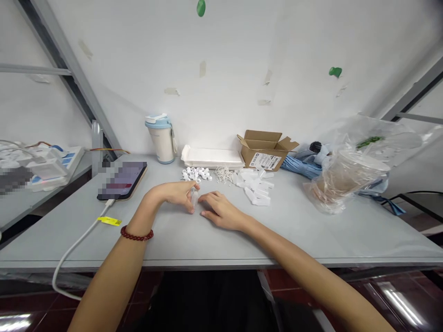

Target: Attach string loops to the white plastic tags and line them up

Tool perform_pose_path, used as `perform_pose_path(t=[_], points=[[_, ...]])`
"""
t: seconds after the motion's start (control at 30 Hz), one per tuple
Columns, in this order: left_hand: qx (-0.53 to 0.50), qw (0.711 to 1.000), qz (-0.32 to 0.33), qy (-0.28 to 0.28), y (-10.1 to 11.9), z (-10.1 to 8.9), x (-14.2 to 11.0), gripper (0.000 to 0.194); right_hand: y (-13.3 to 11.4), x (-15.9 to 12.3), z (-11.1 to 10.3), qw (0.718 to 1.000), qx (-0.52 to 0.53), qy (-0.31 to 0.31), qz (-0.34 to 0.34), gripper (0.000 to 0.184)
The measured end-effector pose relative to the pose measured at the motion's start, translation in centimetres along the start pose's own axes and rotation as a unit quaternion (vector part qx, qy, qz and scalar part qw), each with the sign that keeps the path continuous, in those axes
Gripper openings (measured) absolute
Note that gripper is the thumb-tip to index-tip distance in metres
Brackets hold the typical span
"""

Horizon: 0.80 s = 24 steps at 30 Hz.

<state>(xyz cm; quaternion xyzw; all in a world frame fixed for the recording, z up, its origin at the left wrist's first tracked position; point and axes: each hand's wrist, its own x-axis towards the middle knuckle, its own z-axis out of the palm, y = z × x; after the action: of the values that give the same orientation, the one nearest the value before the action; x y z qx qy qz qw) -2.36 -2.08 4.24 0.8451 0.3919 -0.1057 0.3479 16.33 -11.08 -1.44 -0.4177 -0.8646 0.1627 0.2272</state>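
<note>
My left hand (182, 194) is closed on a small translucent plastic tube (194, 199), thumb at the lower end and fingers at the upper end. To the right of the tube my right hand (221, 210) rests low over the table, its fingers apart and slightly bent. Its fingertips are close to the tube; whether they touch it I cannot tell. Beyond the hands lie a heap of small white caps (196, 174), a bunch of thin white strips (224, 175) and a pile of translucent plastic tubes (256, 186).
A white flat package (212, 157), a cardboard box (265, 150) with raised flaps and a tumbler (162, 140) stand along the wall. A charging phone (124, 180) lies left. Blue cord (302, 167) and a plastic bag (346, 175) holding a container are right.
</note>
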Motion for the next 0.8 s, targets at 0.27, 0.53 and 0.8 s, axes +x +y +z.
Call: perform_pose_path(t=[0.27,0.53,0.8], points=[[0.027,0.999,-0.009,0.019,-0.07,0.01,0.01,0.074,-0.03,0.11,-0.25,1.000,0.016,0.009,0.000,0.025],[0.016,1.000,-0.013,0.010,0.49,-0.17,-0.44,0.080,0.18,0.16,-0.20,1.000,0.010,0.010,-0.004,0.025],[0.017,1.000,-0.014,0.008,0.07,-0.17,-0.29,0.079,0.33,0.21,-0.19,1.000,0.003,0.013,-0.009,0.024]])
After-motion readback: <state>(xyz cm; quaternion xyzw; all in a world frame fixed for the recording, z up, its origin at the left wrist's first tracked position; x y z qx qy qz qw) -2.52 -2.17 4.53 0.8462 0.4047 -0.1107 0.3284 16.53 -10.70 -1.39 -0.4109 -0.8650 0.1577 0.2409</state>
